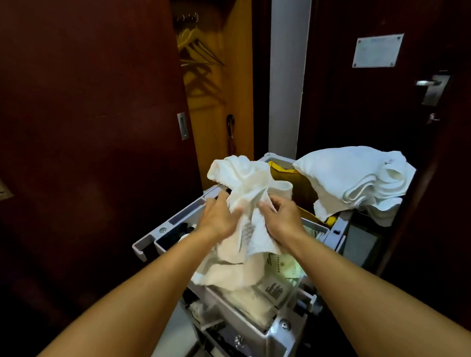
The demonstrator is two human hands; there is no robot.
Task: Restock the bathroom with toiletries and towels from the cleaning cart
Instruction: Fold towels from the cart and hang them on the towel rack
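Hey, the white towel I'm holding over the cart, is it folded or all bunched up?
Bunched up. The white towel hangs in loose, uneven creases, gripped by the left hand and right hand.

Print on the packets point(274, 288) at lower centre is too small to read; a white towel point(244, 205) hides both hands' fingertips.
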